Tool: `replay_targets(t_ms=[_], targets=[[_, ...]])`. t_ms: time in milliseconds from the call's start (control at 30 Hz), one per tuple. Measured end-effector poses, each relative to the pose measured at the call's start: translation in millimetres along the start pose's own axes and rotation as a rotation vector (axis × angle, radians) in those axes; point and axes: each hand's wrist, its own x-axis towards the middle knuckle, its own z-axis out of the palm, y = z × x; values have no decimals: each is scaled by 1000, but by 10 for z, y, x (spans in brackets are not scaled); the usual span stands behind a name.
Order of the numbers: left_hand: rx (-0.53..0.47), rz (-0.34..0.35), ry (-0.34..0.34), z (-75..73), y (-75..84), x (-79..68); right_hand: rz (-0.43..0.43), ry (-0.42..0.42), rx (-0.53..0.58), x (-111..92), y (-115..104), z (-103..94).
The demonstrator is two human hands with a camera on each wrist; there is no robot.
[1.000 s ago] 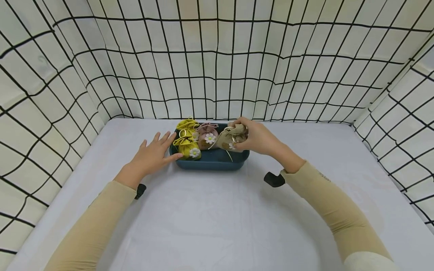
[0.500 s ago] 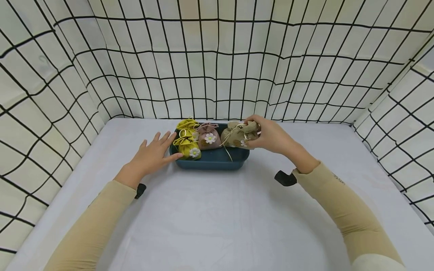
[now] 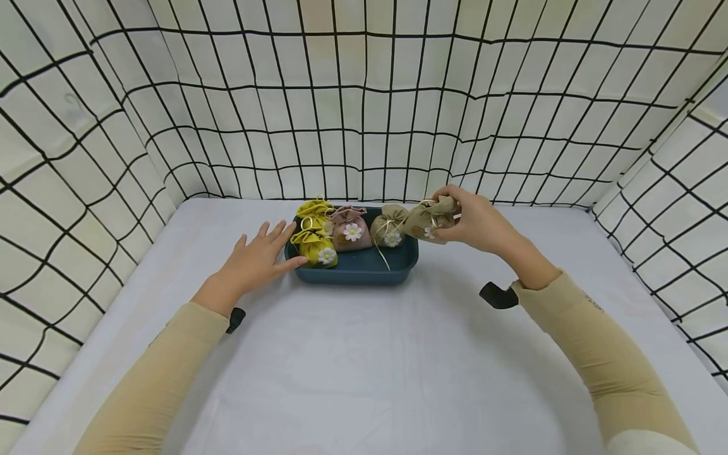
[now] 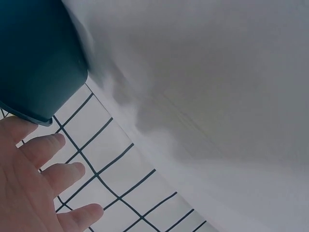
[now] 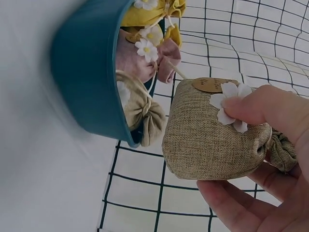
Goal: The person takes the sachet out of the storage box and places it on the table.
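Note:
A teal basin (image 3: pixel 352 277) stands toward the back of the white table. Drawstring pouches with white flowers lie in it: yellow pouches (image 3: pixel 314 248) at the left, a pink pouch (image 3: pixel 349 229) in the middle and a khaki pouch (image 3: pixel 389 225) at the right. Just past the basin's right end, my right hand (image 3: pixel 480 221) grips another khaki pouch (image 5: pixel 212 130), thumb on its flower and fingers underneath. My left hand (image 3: pixel 254 262) is spread, its straight fingers at the basin's left rim. In the left wrist view its fingers (image 4: pixel 65 179) point outward and one touches the rim.
A white cloth covers the table (image 3: pixel 352 366). Black-grid netting over white sheets (image 3: pixel 398 107) rises at the back and both sides. Black wrist-camera pieces (image 3: pixel 498 295) hang under the wrists.
My right hand has moved right and slightly up with its khaki pouch, from above the basin to beyond its right end. The other khaki pouch now shows in the basin. My left hand stays put.

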Motion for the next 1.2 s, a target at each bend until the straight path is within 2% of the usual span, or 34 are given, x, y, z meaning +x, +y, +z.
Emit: replay_targets(t_ms=[500,867,1200], targets=[[-5,-4,-5,4,-12,4,47,-3,-16,-71,212,-121],[7,0,-1,10,-17,19,93,8,23,-66,378,-147],[2,-1,-1,3,-17,13,122,3,12,-57,448,-172]])
